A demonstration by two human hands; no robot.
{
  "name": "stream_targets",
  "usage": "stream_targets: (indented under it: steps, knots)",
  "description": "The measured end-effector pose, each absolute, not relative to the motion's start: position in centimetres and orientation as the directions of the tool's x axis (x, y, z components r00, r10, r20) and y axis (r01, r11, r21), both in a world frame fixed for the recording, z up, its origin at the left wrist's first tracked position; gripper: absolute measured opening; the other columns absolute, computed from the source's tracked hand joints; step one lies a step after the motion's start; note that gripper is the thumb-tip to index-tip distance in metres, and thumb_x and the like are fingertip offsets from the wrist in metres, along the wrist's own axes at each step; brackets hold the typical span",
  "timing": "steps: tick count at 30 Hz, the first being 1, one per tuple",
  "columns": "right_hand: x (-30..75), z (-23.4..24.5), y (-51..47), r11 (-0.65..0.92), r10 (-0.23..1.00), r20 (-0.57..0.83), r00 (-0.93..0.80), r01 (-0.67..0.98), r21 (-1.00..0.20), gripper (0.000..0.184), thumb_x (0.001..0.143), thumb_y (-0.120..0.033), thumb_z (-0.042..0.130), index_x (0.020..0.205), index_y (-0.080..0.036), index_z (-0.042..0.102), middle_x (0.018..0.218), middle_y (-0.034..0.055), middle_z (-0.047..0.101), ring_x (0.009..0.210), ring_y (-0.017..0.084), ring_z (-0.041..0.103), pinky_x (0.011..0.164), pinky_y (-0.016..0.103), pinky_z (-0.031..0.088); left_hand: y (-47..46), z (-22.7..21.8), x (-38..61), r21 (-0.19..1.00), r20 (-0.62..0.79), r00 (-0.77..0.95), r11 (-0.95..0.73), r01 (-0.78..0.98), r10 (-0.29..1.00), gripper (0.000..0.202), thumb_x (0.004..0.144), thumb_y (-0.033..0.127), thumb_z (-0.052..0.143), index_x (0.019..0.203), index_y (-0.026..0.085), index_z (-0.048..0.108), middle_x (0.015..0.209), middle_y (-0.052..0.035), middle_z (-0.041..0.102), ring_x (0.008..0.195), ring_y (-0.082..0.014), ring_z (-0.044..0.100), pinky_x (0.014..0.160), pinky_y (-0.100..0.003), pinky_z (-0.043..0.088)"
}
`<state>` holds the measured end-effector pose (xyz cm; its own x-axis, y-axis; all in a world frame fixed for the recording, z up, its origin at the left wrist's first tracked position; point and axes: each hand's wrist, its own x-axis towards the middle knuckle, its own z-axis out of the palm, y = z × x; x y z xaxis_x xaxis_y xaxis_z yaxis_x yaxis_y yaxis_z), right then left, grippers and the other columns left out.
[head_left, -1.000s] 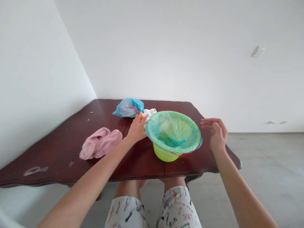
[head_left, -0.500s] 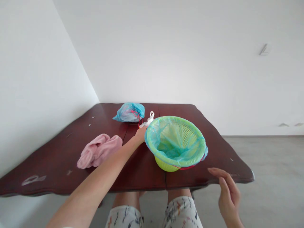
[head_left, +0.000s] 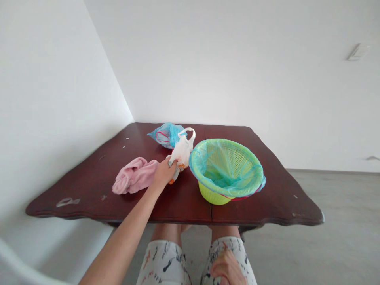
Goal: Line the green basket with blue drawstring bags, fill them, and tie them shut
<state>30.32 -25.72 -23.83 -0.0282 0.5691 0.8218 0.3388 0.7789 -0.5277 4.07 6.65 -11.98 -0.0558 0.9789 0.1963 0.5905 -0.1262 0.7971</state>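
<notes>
My left hand point(head_left: 164, 173) grips the lower part of a white plastic carrier bag point(head_left: 182, 152) on the dark wood table point(head_left: 190, 206), and orange contents show at the bag's bottom. Its loop handle stands upward. Just behind it lies a knotted blue plastic bag point(head_left: 166, 135) with a red drawstring. To the right of my left hand sits a lime-green plastic basket point(head_left: 214, 196) lined with a blue-green bin bag. A pink towel point(head_left: 133, 176) lies crumpled left of my hand. Off the table, my right hand point(head_left: 228, 267) rests on my patterned shorts, holding nothing.
White walls rise behind and left of the table, which has a scalloped edge, a seam and several small pale marks. Grey floor spreads to the right. A curved white object point(head_left: 20, 267) shows at the lower left corner.
The white bag now stands raised in my left hand, nearer the pink towel. My right hand has dropped from beside the table to my thigh. The view has shifted slightly.
</notes>
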Motion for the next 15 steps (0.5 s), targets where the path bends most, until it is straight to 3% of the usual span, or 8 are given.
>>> stream_targets:
  steps: [3,6,10,15]
  knots:
    - [28.2,-21.9,-24.6,0.78,0.565,0.825,-0.017,0.337,-0.527,0.037,0.127,-0.03,0.038,0.106,-0.025,0.069,0.077,0.0031,0.074,0.063,0.021,0.07,0.06,0.037,0.054,7.4,-11.3,3.3,0.937,0.219,-0.207,-0.146,0.316,0.954,0.049,0.097,0.067,0.076,0.11,0.019,0.082,0.108,-0.0159,0.091,0.107,-0.0376,0.085,0.096,-0.047,0.066]
    - [27.1,-21.2,-24.1,0.74,0.61,0.792,0.002,0.356,-0.571,0.039,0.128,-0.032,0.035,0.104,-0.026,0.066,0.079,0.0022,0.071,0.067,0.021,0.068,0.066,0.037,0.05,8.2,-9.8,3.2,0.976,0.212,-0.304,-0.215,0.024,0.929,0.056,0.087,0.068,0.083,0.113,0.018,0.08,0.105,-0.013,0.091,0.106,-0.0338,0.087,0.094,-0.044,0.069]
    - [27.0,-21.2,-23.9,0.704,0.636,0.772,-0.004,0.412,-0.578,0.038,0.128,-0.03,0.032,0.106,-0.026,0.063,0.082,0.0023,0.071,0.071,0.022,0.068,0.071,0.039,0.048,8.4,-6.5,3.3,0.908,0.231,-0.4,-0.344,-0.24,0.887,0.038,0.083,0.049,0.079,0.11,0.022,0.076,0.11,-0.0086,0.09,0.113,-0.0288,0.087,0.104,-0.041,0.07]
    - [27.8,-18.0,-24.2,0.767,0.571,0.813,-0.113,0.426,-0.479,0.026,0.122,-0.021,0.04,0.116,-0.024,0.065,0.088,0.004,0.074,0.074,0.022,0.071,0.069,0.037,0.057,5.0,-3.4,1.2,0.78,0.28,-0.58,-0.534,-0.327,0.765,0.032,0.086,0.037,0.075,0.114,0.024,0.075,0.12,-0.0041,0.089,0.126,-0.0242,0.084,0.113,-0.035,0.067]
